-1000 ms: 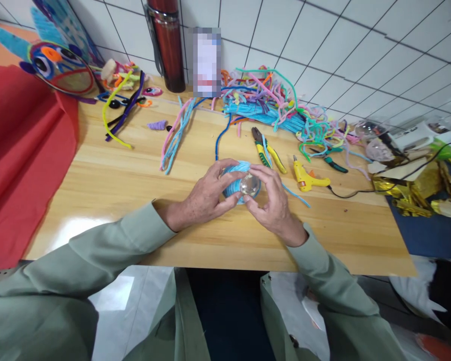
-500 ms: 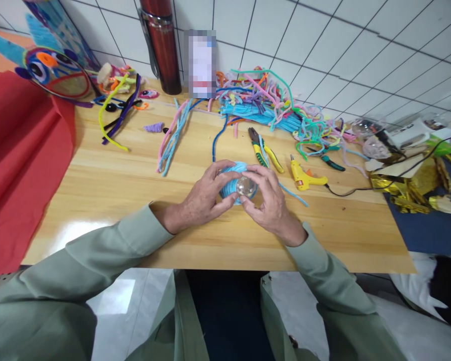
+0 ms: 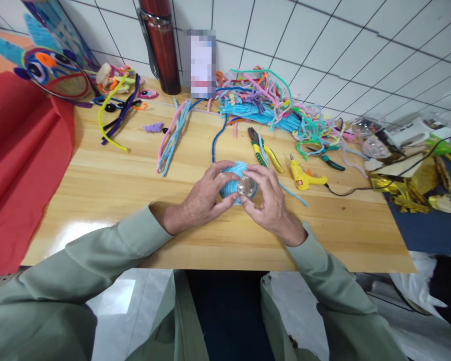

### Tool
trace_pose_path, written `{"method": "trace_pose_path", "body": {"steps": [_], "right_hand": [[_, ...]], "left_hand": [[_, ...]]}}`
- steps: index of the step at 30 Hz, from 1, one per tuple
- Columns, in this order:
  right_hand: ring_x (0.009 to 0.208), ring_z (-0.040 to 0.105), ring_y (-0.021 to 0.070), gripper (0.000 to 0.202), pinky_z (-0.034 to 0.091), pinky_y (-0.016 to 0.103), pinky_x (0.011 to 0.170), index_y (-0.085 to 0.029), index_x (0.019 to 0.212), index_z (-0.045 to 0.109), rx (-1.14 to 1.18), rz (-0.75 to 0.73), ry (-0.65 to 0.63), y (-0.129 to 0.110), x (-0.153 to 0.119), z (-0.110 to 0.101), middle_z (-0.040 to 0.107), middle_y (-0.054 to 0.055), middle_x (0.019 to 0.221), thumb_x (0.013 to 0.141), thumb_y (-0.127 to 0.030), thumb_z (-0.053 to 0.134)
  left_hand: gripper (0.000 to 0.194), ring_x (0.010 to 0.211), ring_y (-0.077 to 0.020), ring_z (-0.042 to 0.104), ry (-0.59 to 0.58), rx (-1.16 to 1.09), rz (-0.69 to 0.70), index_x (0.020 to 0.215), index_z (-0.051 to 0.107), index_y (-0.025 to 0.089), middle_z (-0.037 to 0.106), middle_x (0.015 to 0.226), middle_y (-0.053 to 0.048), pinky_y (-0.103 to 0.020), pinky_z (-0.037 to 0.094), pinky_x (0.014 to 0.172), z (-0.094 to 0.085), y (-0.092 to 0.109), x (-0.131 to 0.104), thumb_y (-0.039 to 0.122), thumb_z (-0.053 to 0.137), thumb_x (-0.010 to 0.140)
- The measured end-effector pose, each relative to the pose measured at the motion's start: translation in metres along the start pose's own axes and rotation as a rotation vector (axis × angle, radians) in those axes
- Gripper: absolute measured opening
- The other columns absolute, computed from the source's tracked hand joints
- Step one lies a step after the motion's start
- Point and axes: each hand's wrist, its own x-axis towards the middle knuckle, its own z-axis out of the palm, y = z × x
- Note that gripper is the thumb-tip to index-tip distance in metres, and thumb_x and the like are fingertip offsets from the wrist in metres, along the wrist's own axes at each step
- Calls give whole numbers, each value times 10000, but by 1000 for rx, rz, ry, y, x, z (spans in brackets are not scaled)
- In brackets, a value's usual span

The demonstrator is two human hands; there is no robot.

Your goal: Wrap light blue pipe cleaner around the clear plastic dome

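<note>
Left grip (image 3: 205, 198) and right grip (image 3: 266, 203), both partly closed, are holding a blue piece (image 3: 230, 188) between them over the worktop (image 3: 225, 245); strands (image 3: 241, 166) are covering its left part, while a clear dome (image 3: 246, 186) is showing bare, suggesting part-finished work.

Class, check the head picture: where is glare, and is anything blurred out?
Head view: glare on the table beside the left sleeve, glints on the clear round piece at the fingers. Same head view: the rectangle by the red flask is pixelated; the fingers look fairly sharp.

The view has swung slightly, showing the red flask (image 3: 165, 55) further left.
</note>
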Motion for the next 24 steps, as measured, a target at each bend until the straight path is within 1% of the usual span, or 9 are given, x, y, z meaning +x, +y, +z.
{"method": "trace_pose_path", "body": {"steps": [5,8,11,15,21,24], "right_hand": [[1320,649,368,594,561,635,1109,-308,1508,519,9,-15,10,-1,1,0,638,141,1424,945,-232,692],[1313,650,365,573,567,627,1102,-305,1494,541,12,-27,17,0,1,1,635,140,1418,947,-232,693],[1313,651,371,577,569,631,1095,-316,1502,533,6,-21,14,0,1,1,633,137,1425,951,-243,689],[1314,650,370,569,571,631,1095,-314,1500,529,6,-19,14,0,1,1,631,139,1423,957,-247,684],[1310,651,357,544,577,612,1100,-284,1483,547,8,-31,20,-1,2,0,628,152,1410,960,-234,690],[1319,647,360,540,571,616,1107,-281,1487,550,5,-23,14,-1,1,0,626,152,1420,965,-240,682]], "left_hand": [[346,1403,-300,569,4,-8,21,1379,523,248,550,1471,-163,-524,546,1150,0,0,0,295,639,1056],[377,1407,-301,570,31,-20,44,1394,490,235,551,1468,-174,-527,547,1145,1,0,0,287,644,1055],[345,1398,-299,584,47,-33,45,1362,476,243,558,1464,-174,-539,551,1131,2,0,0,294,639,1062],[272,1392,-294,591,32,-23,19,1293,494,251,563,1467,-167,-545,549,1129,2,0,0,314,635,1068],[272,1386,-297,594,25,-34,21,1290,499,247,567,1453,-165,-541,550,1128,1,0,0,306,641,1066],[308,1401,-304,587,39,-42,31,1316,488,248,565,1462,-172,-543,548,1134,2,1,0,288,652,1058]]}}
